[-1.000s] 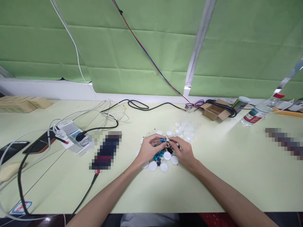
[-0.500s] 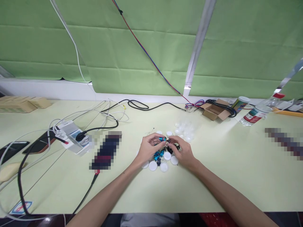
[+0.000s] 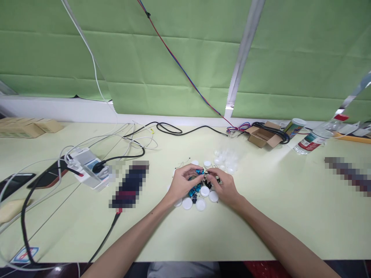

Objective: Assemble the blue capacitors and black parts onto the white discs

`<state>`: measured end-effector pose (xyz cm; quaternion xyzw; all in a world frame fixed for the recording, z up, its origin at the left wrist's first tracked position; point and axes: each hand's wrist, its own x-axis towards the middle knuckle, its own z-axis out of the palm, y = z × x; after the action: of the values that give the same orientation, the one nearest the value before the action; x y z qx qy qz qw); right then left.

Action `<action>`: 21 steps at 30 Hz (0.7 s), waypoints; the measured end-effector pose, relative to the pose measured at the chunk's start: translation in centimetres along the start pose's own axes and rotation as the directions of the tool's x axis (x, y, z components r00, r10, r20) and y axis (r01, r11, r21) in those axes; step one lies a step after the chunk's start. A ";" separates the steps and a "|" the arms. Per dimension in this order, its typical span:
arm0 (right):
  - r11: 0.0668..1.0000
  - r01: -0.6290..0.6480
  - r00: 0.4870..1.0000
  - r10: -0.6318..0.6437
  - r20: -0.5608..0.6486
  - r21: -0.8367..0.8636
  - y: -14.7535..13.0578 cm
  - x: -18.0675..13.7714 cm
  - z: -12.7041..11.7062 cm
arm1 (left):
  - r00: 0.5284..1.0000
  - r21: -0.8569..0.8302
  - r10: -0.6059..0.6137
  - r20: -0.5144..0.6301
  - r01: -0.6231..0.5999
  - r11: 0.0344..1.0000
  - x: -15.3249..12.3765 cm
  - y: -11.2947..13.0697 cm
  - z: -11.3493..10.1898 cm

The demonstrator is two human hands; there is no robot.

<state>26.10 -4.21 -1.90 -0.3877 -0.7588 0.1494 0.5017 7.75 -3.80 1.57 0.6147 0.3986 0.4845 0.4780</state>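
My left hand (image 3: 182, 183) is closed over the pile, thumb and fingers pinching a small shiny blue metallic part (image 3: 199, 171). Facing it, my right hand (image 3: 226, 185) has its fingertips pressed together at the end of that part, on a tiny dark piece too small to name. Beneath the hands lie more blue metallic parts (image 3: 192, 192), some black pieces (image 3: 208, 184) and several round white caps (image 3: 201, 204). Some of the pile is hidden by my fingers. Just beyond my right hand is a cluster of clear plastic pieces (image 3: 227, 160).
Left of the hands are a blurred-out dark object (image 3: 130, 185) on a cable, a white power strip (image 3: 89, 168) with tangled cables, and phones (image 3: 48, 173). An open cardboard box (image 3: 262, 135), a can (image 3: 294, 127) and a water bottle (image 3: 313, 141) stand at the back right.
My fingertips have shifted slightly around the small blue part, and the right fingers have turned a little. Everything else lies as before.
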 end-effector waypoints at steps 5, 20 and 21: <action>1.000 -0.007 1.000 0.007 0.008 -0.016 -0.1 0.1 -0.1 | 1.000 0.034 0.014 0.008 -0.014 0.999 -0.1 0.0 0.0; 0.999 0.038 0.999 -0.038 -0.016 -0.022 -0.4 0.4 -0.2 | 1.000 0.046 0.010 -0.021 -0.009 0.999 -0.1 -0.1 0.1; 0.999 0.043 0.999 -0.043 -0.015 -0.015 -0.6 0.4 -0.2 | 1.000 0.041 0.007 -0.025 -0.006 0.999 -0.1 0.0 0.1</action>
<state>25.98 -4.30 -1.18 -0.3762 -0.7640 0.1301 0.5078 7.81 -3.88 1.51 0.6194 0.4124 0.4855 0.4588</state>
